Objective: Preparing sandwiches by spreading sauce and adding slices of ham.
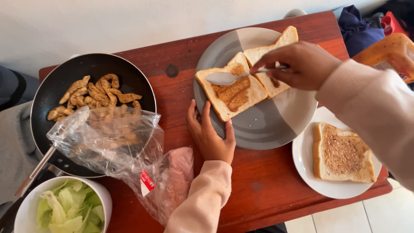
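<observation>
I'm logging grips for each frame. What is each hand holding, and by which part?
The right hand holds a spoon by the end of its handle, bowl over the sauced bread slice. The left hand holds nothing; it steadies the grey plate at its rim.

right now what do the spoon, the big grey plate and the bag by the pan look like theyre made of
Spoon: looks like polished metal, silvery with a bright sheen. Grey plate: probably glazed ceramic, smooth, two-tone grey with soft reflections. Bag: thin clear plastic, crinkled and see-through, with the pan visible behind it.
</observation>
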